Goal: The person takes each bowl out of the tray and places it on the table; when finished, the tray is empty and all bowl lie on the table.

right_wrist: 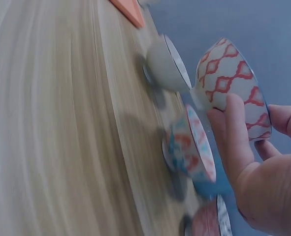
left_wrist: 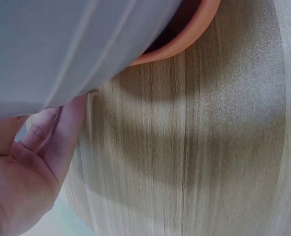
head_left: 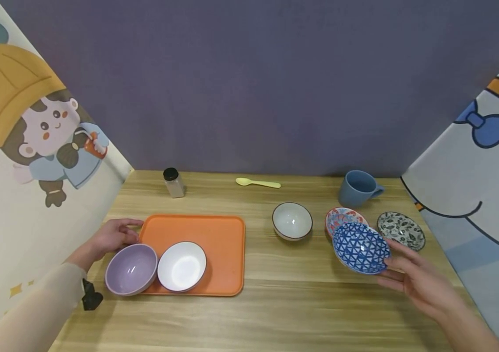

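Observation:
My right hand (head_left: 423,281) grips a blue-and-white triangle-patterned bowl (head_left: 360,248) by its right side, above the table. In the right wrist view the bowl's outside (right_wrist: 229,81) is white with red diamonds, fingers beneath and thumb by the rim. At the left, my left hand (head_left: 117,235) has its fingers extended just behind a lilac bowl (head_left: 131,270). The left wrist view shows those fingers (left_wrist: 69,125) close against the bowl's pale ribbed outside (left_wrist: 61,49). The lilac bowl overlaps the left edge of an orange tray (head_left: 227,254); a white bowl (head_left: 182,266) stands on the tray.
A white dark-rimmed bowl (head_left: 292,221), a red-and-blue floral bowl (head_left: 341,216) and a black-leaf patterned bowl (head_left: 402,231) stand at the right. Behind are a blue mug (head_left: 357,189), a yellow spoon (head_left: 258,183) and a black-lidded jar (head_left: 174,183). A partition (head_left: 249,88) closes the back.

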A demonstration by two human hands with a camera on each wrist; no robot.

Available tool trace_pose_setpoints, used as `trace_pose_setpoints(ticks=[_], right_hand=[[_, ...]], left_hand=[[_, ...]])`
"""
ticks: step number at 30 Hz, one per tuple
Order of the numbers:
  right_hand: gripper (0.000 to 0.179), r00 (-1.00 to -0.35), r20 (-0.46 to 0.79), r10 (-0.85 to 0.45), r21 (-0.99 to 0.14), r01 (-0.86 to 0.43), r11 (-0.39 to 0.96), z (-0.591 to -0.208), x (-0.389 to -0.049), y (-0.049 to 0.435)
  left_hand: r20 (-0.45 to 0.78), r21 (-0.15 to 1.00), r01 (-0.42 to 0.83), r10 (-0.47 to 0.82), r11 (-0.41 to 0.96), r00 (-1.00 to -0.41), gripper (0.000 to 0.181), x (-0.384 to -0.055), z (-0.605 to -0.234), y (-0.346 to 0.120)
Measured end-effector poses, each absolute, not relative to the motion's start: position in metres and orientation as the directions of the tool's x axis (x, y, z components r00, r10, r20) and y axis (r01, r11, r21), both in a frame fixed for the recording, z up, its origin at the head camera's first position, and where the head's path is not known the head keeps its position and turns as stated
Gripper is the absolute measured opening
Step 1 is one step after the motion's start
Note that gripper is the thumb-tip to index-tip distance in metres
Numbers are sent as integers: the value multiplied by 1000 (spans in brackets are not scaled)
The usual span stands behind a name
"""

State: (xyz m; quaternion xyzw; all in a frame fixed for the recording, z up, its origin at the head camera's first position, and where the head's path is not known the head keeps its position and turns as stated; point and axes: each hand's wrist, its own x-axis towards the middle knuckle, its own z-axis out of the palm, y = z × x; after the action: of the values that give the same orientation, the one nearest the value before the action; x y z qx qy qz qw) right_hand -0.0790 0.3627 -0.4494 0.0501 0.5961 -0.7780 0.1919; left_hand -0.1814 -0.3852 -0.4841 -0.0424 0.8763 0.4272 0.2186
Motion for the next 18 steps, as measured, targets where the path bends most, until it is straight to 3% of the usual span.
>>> trace_pose_setpoints(ticks=[7, 11, 18], right_hand=[[54, -930, -321, -181, -907, 356, -223, -463, -55, 404], [68, -912, -390, -126, -897, 407, -171, -469, -44, 423], [85, -824, -567, 16, -823, 565, -53, -476, -37, 449]], left_hand=[[-398, 718, -225, 124, 659, -909, 52, -181, -483, -383], [-396, 716, -216, 131, 663, -909, 51, -181, -483, -381], [-394, 695, -208, 122, 688, -911, 51, -181, -485, -383]])
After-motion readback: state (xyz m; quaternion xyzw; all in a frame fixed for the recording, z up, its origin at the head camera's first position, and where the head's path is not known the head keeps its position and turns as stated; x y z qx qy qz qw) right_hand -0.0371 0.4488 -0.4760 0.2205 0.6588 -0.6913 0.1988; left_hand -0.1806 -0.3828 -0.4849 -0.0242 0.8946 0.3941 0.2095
